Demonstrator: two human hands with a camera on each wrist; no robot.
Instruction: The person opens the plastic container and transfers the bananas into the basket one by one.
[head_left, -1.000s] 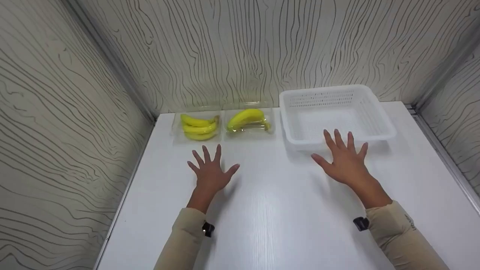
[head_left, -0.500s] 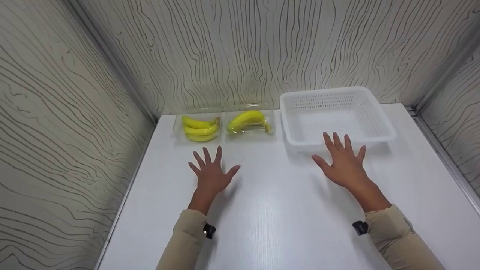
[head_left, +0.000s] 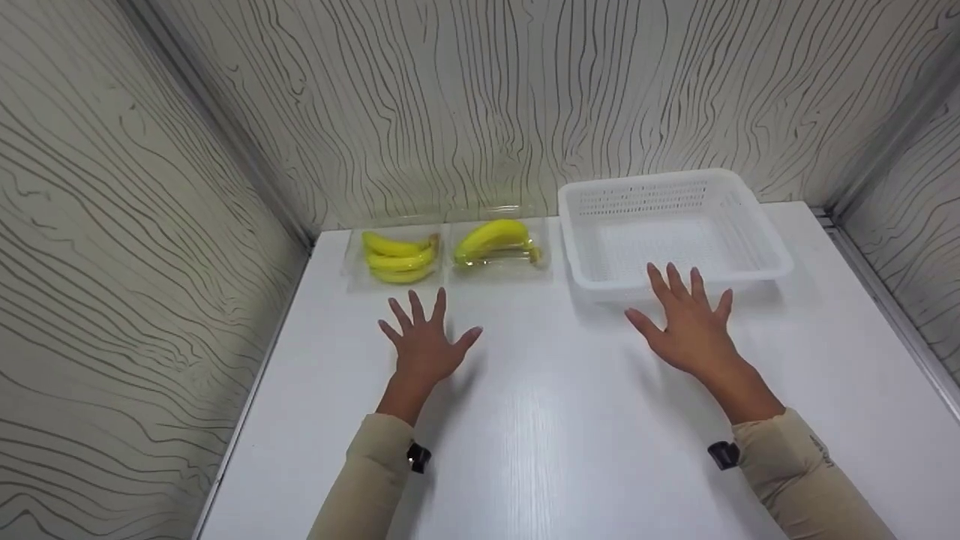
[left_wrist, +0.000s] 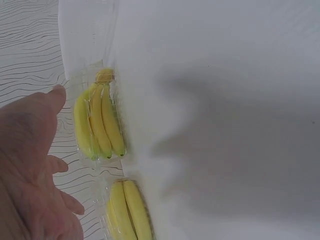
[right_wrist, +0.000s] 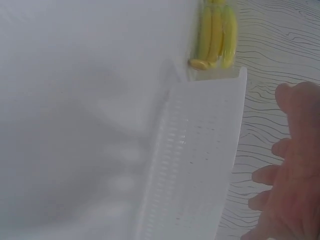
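Note:
Two clear plastic boxes of bananas stand side by side at the back of the white table. The left box holds a banana bunch (head_left: 399, 259); the right one holds another banana bunch (head_left: 495, 240), also visible in the left wrist view as yellow bananas (left_wrist: 102, 120). My left hand (head_left: 426, 349), fingers spread, hovers in front of the left box and holds nothing. A white plastic basket (head_left: 679, 283) with slotted sides sits at the back right. Over its front rim reach the spread fingertips of my right hand (head_left: 694, 334), which is likewise holding nothing.
The white table (head_left: 540, 420) meets a wood-grain patterned wall (head_left: 465, 97) at the back. Another patterned panel (head_left: 112, 262) rises along the left side, and a metal rail (head_left: 892, 307) follows the right edge. Each wrist wears a small black device.
Hardly anything differs. Both hands stay spread in nearly the same place, and the boxes and basket have not moved; the head view shifts very slightly.

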